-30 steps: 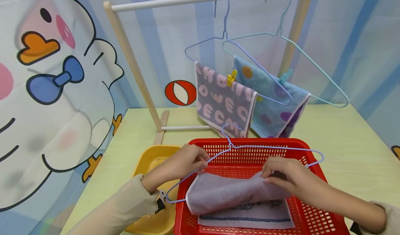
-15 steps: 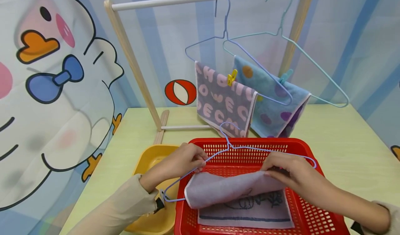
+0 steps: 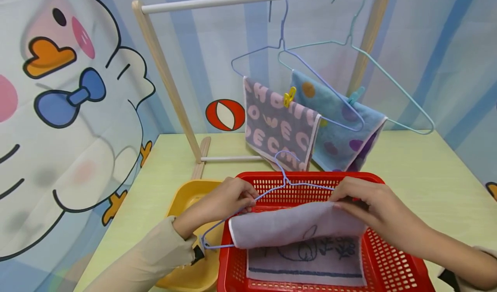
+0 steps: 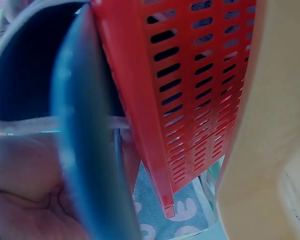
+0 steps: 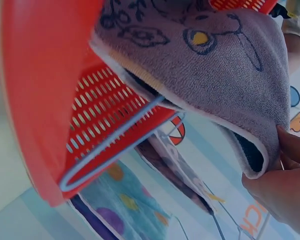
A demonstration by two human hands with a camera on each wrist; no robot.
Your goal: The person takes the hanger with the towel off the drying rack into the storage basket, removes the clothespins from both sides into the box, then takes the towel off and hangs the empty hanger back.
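A lavender hanger (image 3: 285,182) tilts over the red basket (image 3: 400,257), its left arm pinched by my left hand (image 3: 229,197). Over the hanger's lower bar lies a mauve-grey towel (image 3: 279,229). My right hand (image 3: 372,201) pinches the towel's folded upper edge, also visible in the right wrist view (image 5: 285,175). Below, the towel's lower part lies in the basket, showing dark line drawings and a dark stripe. My right hand covers the hanger's right end in the head view; the right wrist view shows that end (image 5: 85,172) sticking out of the towel.
Behind the basket stands a wooden rack with a white rail (image 3: 217,1). From it hang a lettered towel (image 3: 275,124) with a yellow clip (image 3: 289,97) and a dotted blue towel (image 3: 334,128) with a teal clip (image 3: 356,95). A yellow basin (image 3: 186,205) touches the basket's left side.
My right hand has moved slightly up and right, raising the towel's folded edge. More of the drawing underneath shows. My left hand has stayed nearly still on the hanger.
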